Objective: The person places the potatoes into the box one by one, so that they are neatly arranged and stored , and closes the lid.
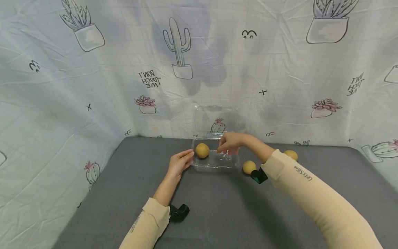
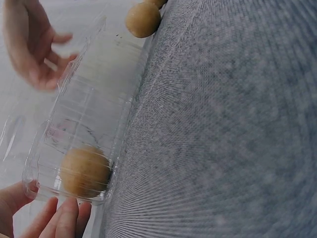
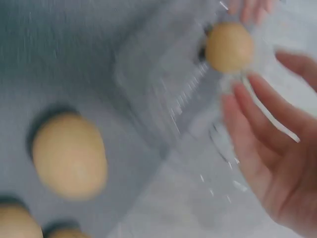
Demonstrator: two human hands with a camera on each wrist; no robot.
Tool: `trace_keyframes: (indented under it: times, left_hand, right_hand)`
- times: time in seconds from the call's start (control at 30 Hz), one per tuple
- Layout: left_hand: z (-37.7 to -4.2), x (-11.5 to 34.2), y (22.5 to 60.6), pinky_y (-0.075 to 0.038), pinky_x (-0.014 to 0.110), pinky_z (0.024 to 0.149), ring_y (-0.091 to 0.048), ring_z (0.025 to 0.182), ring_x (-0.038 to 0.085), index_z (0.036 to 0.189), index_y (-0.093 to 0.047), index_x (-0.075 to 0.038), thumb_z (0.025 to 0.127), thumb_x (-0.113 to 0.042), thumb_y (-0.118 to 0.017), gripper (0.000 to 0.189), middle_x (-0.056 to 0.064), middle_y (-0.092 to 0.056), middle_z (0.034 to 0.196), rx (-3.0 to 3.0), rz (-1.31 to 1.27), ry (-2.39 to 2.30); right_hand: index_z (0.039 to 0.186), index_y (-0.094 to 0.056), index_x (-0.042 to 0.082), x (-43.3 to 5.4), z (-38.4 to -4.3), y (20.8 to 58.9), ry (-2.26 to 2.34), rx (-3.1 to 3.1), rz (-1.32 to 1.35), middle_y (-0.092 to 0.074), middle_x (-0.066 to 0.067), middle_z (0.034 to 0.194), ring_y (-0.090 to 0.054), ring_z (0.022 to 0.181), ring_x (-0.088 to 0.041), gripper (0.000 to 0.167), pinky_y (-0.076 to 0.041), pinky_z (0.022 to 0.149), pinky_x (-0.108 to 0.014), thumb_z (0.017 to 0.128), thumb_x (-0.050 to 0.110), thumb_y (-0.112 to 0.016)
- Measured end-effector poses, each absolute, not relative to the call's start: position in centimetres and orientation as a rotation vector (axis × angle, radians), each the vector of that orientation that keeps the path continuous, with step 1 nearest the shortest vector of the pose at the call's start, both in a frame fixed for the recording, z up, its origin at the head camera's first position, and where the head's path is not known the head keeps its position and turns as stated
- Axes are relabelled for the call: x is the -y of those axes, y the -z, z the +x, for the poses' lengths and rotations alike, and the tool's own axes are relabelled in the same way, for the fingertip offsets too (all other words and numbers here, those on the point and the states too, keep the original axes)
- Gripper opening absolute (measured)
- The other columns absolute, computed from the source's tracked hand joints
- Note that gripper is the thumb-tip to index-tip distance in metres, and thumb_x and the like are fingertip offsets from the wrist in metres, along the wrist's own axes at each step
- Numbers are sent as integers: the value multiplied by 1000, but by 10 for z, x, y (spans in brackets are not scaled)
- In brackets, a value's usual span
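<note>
A clear plastic clamshell box (image 1: 214,168) sits at the back of the grey table with its lid (image 1: 202,117) raised against the curtain. One round, yellow-brown potato (image 1: 202,150) lies inside at the left end, seen through the wall in the left wrist view. My left hand (image 1: 181,162) grips that end of the box, thumb on one side and fingers on the other. Over the right part of the box is my right hand (image 1: 231,141), fingers loosely bent and holding nothing. Just right of the box rests another potato (image 1: 249,167).
Farther right, a potato (image 1: 291,155) is partly hidden behind the right sleeve (image 1: 304,183). The right wrist view shows several potatoes outside the box, blurred. A white patterned curtain (image 1: 211,86) hangs close behind the table (image 1: 217,214).
</note>
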State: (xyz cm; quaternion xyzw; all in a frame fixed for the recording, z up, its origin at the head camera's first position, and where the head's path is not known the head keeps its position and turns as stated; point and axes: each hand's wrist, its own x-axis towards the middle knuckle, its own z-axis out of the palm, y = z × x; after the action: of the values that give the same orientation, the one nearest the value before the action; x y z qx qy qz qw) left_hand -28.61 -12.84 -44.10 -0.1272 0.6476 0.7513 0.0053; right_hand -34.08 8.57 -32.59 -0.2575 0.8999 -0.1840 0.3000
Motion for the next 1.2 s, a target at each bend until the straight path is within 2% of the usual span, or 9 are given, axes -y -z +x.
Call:
trace_keyframes:
  times: [0.13,0.2,0.3,0.43,0.57,0.77,1.03,1.2]
  left_hand:
    - [-288,129,439,-52,14,65,-62,80,9,116,-62,2,86,-9,-65,32,4,-66,97,-2027,-388,-2360]
    - [-289,130,438,-52,14,65,-61,79,8,117,-62,2,86,-9,-65,32,4,-66,97,-2023,-392,-2361]
    - [-289,130,437,-53,15,65,-61,79,8,117,-62,2,86,-9,-65,33,-1,-65,92,-2018,-398,-2364]
    - [-288,128,437,-53,15,66,-62,79,9,117,-61,3,86,-9,-65,33,0,-65,91,-2011,-398,-2374]
    - [-287,127,438,-53,16,69,-62,81,8,117,-62,2,87,-9,-65,33,1,-65,95,-2004,-391,-2363]
    - [-285,132,440,-54,16,70,-63,88,13,117,-62,2,87,-10,-65,33,5,-65,102,-2019,-389,-2361]
    - [-281,132,443,-53,16,71,-62,89,12,118,-61,3,86,-12,-66,35,6,-65,104,-2018,-376,-2348]
    - [-281,129,443,-53,15,70,-62,88,11,119,-60,2,87,-13,-66,36,13,-63,113,-2022,-357,-2356]
  right_hand:
    - [115,-61,4,-101,-341,306,354,-2180,-555,-63,-14,110,-62,94,-22,41,-56,73,-34,93,37,-52]
    - [120,-58,4,-108,-341,302,334,-2144,-520,-62,-11,109,-62,95,-22,44,-56,73,-33,93,38,-51]
    - [117,-57,3,-118,-340,299,360,-2137,-508,-61,-12,108,-61,95,-23,42,-56,74,-34,94,36,-51]
    - [112,-56,0,-133,-338,301,389,-2131,-494,-59,-15,108,-59,99,-26,38,-55,73,-34,95,34,-49]
    - [117,-54,2,-151,-336,306,404,-2124,-428,-57,-15,111,-57,102,-29,38,-55,72,-35,95,32,-49]
    - [127,-49,5,-173,-332,313,466,-2151,-392,-54,-17,117,-55,107,-32,47,-55,76,-37,92,36,-54]
    - [122,-52,0,-210,-326,319,528,-2201,-436,-55,-20,115,-57,104,-31,43,-52,82,-42,93,31,-53]
    - [122,-49,-5,-227,-325,319,558,-2228,-442,-54,-21,114,-56,103,-31,44,-52,83,-41,95,28,-50]
